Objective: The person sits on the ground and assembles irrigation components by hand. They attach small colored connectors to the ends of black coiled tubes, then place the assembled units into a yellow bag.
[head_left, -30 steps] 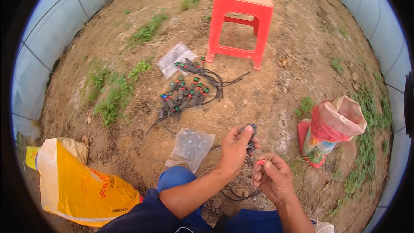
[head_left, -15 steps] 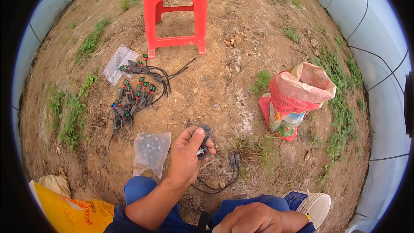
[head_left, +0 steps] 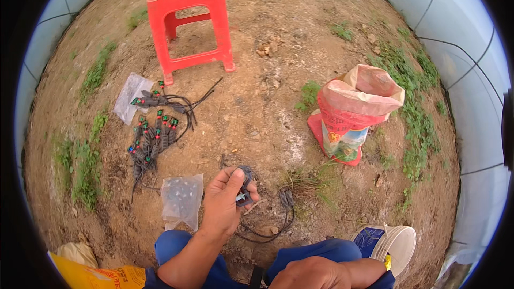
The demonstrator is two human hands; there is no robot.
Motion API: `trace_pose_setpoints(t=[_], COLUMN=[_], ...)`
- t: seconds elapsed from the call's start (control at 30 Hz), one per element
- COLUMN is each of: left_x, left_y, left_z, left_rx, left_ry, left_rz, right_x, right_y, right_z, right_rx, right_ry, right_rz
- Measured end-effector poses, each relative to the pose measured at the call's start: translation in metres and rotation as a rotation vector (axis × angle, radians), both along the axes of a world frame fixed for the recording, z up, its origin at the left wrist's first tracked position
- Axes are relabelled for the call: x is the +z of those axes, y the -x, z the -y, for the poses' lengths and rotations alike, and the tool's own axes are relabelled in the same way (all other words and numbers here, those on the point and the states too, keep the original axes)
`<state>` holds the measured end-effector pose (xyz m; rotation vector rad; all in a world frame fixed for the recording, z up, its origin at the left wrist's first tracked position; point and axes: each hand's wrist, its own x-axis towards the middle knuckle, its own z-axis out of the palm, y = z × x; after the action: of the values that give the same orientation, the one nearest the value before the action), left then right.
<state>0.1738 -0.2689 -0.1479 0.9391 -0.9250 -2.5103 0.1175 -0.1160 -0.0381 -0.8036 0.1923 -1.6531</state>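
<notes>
Currently, the left hand (head_left: 227, 199) is holding dark parts (head_left: 247, 174) above bare ground (head_left: 251, 134) in a narrow grip; slackening could be spilling them; the right hand (head_left: 310, 276) is hiding its grip, which I cannot tell.

Stool (head_left: 187, 0): red plastic, upright on the soil, far left
Sack (head_left: 348, 120): red and whitish, standing open-mouthed on the right, a printed picture low on its side
Yellow bag (head_left: 101, 275): near left, cut off by the lower edge
Pale bundle (head_left: 77, 255): just beyond the yellow bag
Bucket (head_left: 402, 246): white with a blue patch, near right, something yellow at its mouth
Weeds (head_left: 420, 118): green strip along the right; more patches left, one small tuft just left of the sack
Dry grass (head_left: 308, 182): sparse, near side of the sack
Walls (head_left: 460, 37): pale bluish sheeting with dark curved lines, both sides
Soil (head_left: 246, 118): brown, whitish in places, a few clods far off
</notes>
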Motion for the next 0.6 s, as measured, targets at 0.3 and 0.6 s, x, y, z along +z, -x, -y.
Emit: trace_pose_setpoints(t=[0.3,0.6], left_x=[-0.002,0.021], left_y=[-0.008,-0.01], left_z=[-0.009,-0.059], left_rx=[-0.311,-0.517], left_ry=[0.213,0.929], left_rz=[-0.301,-0.329], right_x=[-0.063,-0.078], right_y=[0.032,0.011], right_z=[-0.056,-0.073], right_rx=[-0.582,-0.589], right_ry=[-0.695,-0.759], right_rz=[0.471,0.407])
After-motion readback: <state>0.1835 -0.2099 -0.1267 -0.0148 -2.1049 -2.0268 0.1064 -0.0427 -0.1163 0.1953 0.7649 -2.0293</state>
